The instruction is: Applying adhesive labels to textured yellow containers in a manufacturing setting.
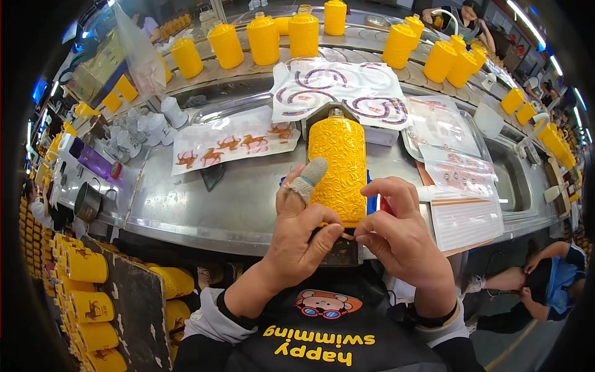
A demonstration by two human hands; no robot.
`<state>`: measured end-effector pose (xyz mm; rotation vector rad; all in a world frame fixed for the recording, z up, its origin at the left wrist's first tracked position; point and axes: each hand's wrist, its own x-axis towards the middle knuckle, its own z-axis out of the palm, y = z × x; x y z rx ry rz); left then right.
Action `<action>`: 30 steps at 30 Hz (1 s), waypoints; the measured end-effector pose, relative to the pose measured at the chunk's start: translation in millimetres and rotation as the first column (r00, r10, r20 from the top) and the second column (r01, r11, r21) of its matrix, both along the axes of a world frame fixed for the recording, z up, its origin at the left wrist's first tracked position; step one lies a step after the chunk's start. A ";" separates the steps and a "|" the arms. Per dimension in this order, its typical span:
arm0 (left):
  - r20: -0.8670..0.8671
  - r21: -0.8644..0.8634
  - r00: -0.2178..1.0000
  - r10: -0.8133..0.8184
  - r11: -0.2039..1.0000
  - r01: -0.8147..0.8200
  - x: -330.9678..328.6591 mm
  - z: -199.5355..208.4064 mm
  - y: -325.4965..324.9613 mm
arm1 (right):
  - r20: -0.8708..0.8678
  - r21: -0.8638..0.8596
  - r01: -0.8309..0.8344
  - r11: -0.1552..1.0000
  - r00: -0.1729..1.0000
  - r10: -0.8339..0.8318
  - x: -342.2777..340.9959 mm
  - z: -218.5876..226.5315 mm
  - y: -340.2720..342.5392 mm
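Note:
A yellow bottle with a raised floral pattern lies on its side in front of me, its clear neck pointing away and its base toward me. At the base, my left hand pinches one end of a thin tan strip between thumb and a finger. A grey-white cover wraps one raised finger of that hand. My right hand is closed in a pinch at the strip's other end, beside the bottle's lower right edge. Blue and red parts of something under the bottle show near my right fingers.
Decal sheets with brown horses and curved bands lie on the metal bench. More sheets are at right, by a sink. Yellow bottles line a conveyor behind; others are stacked lower left. A person sits at right.

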<state>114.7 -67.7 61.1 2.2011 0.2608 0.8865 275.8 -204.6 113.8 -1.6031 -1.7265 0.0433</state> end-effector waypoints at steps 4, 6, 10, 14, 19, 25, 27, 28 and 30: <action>0.029 0.061 0.986 0.165 0.984 -0.166 -1.5 -6.6 -4.9 | 0.010 -0.037 0.061 0.997 0.998 -0.061 1.7 -11.7 3.5; 0.032 0.092 0.981 0.192 0.977 -0.194 -2.4 -8.7 -5.3 | -0.012 -0.049 0.076 0.996 0.997 -0.076 0.4 -16.4 4.5; 0.059 0.085 0.969 0.240 0.966 -0.245 -0.8 -12.2 -3.2 | -0.031 -0.060 0.121 0.991 0.992 -0.123 2.0 -24.3 5.7; 0.106 -0.207 0.966 0.236 0.955 -0.211 -2.3 -32.9 0.0 | -0.074 -0.089 0.125 0.988 0.989 -0.132 1.2 -26.1 6.3; 0.062 -0.349 0.985 0.162 0.928 -0.130 -0.1 -37.0 -5.2 | -0.122 -0.077 0.117 0.990 0.985 -0.125 2.1 -29.4 5.9; 0.085 -0.368 0.986 0.146 0.924 -0.105 4.7 -41.2 -4.6 | -0.155 -0.093 0.124 0.988 0.978 -0.138 4.9 -32.9 4.0; 0.074 -0.367 0.987 0.144 0.924 -0.108 5.1 -39.6 -4.7 | -0.164 -0.089 0.120 0.989 0.977 -0.133 5.3 -33.8 3.6; 0.063 -0.365 0.988 0.144 0.924 -0.111 5.4 -38.9 -4.8 | -0.172 -0.084 0.113 0.990 0.977 -0.126 5.6 -34.2 3.3; 0.069 -0.358 0.987 0.143 0.927 -0.109 6.7 -39.0 -4.5 | -0.172 -0.086 0.115 0.990 0.977 -0.128 6.4 -35.8 3.2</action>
